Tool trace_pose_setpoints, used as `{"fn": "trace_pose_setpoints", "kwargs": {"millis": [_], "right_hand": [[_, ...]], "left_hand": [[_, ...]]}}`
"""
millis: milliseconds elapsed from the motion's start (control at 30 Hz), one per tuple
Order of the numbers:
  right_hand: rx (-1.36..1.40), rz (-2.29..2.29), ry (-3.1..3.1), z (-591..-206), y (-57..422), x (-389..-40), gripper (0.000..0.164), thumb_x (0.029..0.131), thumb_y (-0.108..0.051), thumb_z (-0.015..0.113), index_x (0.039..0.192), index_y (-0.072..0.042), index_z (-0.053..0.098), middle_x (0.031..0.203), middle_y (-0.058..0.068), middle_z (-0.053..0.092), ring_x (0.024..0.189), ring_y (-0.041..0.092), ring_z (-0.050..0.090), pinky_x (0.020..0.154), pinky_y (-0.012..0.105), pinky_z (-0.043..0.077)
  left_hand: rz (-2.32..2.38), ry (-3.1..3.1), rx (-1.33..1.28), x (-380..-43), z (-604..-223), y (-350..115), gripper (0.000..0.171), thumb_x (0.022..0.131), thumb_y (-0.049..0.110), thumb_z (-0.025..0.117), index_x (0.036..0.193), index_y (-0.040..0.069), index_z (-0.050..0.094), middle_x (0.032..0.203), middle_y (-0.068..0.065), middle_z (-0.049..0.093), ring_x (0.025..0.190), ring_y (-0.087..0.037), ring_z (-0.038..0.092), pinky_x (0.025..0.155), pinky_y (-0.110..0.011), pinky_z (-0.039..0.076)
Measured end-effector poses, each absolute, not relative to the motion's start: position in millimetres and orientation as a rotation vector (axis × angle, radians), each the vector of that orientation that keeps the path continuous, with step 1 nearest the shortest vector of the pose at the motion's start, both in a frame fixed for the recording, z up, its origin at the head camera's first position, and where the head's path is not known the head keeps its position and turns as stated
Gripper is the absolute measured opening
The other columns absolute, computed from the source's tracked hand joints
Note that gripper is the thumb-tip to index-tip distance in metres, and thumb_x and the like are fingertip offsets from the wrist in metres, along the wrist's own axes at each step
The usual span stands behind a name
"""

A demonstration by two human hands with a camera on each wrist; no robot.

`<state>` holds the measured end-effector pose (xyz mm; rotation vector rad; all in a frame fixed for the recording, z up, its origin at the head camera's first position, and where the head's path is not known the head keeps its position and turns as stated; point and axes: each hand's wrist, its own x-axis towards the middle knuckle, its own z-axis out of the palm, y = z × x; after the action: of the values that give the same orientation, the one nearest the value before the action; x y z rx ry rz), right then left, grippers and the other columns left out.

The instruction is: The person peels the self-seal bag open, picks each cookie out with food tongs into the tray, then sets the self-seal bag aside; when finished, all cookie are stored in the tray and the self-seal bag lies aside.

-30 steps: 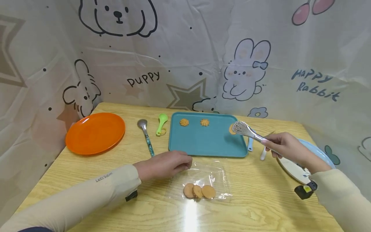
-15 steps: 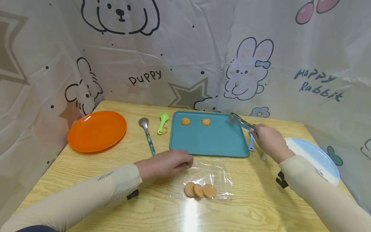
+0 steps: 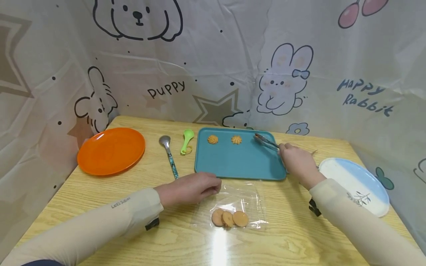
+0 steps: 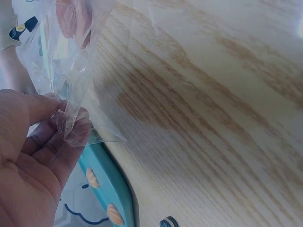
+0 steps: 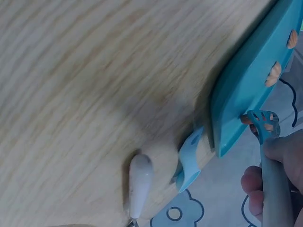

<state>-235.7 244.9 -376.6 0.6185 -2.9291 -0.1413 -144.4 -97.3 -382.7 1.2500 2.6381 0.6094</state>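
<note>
My left hand (image 3: pixel 194 187) pinches the top edge of a clear plastic bag (image 4: pixel 71 90) between thumb and fingers. Several flat round biscuits (image 3: pixel 240 218) lie inside the bag on the table. My right hand (image 3: pixel 299 162) grips metal food tongs (image 5: pixel 272 170). The tongs' slotted head is at the back right of a teal tray (image 3: pixel 239 162), with a biscuit (image 5: pixel 246 119) at its end; whether the biscuit touches the tray I cannot tell. Two swirled cookies (image 3: pixel 213 139) stand apart along the tray's back, to the left of the tongs.
An orange plate (image 3: pixel 111 151) lies at the back left. Between it and the tray are a metal spoon (image 3: pixel 169 155) and a green spoon (image 3: pixel 187 141). To the right are a blue-and-white plate (image 3: pixel 354 184), a light-blue spoon (image 5: pixel 189 161) and a white-handled utensil (image 5: pixel 140 184).
The right hand has moved forward and left with the tongs, whose head has come further in over the tray's back right. My left hand stays at the bag's edge.
</note>
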Motion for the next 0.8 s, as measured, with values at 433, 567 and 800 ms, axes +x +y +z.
{"fn": "trace_pose_setpoints", "kwargs": {"millis": [433, 567, 800], "right_hand": [[0.609, -0.080, -2.941, -378.3, 245.4, -232.9, 0.036, 0.099, -0.027, 0.054, 0.117, 0.004, 0.057, 0.100, 0.021, 0.065, 0.081, 0.037, 0.067, 0.061, 0.048, 0.054], [0.577, -0.060, -2.979, -376.5, 246.1, -231.6, 0.042, 0.100, -0.030, 0.052, 0.123, 0.005, 0.055, 0.107, 0.023, 0.064, 0.088, 0.038, 0.067, 0.067, 0.050, 0.055], [0.546, 0.046, -3.060, -374.8, 249.8, -231.6, 0.034, 0.100, -0.032, 0.051, 0.106, 0.000, 0.058, 0.090, 0.014, 0.062, 0.071, 0.026, 0.059, 0.057, 0.042, 0.048]], "left_hand": [[0.616, 2.635, 1.253, -143.8, -384.8, -97.6, 0.013, 0.099, 0.018, 0.054, 0.088, 0.013, 0.059, 0.079, 0.008, 0.050, 0.075, -0.006, 0.046, 0.066, -0.018, 0.039], [0.617, 2.632, 1.252, -144.5, -386.1, -97.5, 0.012, 0.099, 0.017, 0.055, 0.089, 0.013, 0.059, 0.079, 0.008, 0.050, 0.075, -0.006, 0.046, 0.066, -0.018, 0.039], [0.610, 2.627, 1.230, -144.9, -385.9, -96.7, 0.013, 0.100, 0.018, 0.054, 0.089, 0.014, 0.059, 0.079, 0.008, 0.050, 0.075, -0.006, 0.046, 0.066, -0.018, 0.039]]}}
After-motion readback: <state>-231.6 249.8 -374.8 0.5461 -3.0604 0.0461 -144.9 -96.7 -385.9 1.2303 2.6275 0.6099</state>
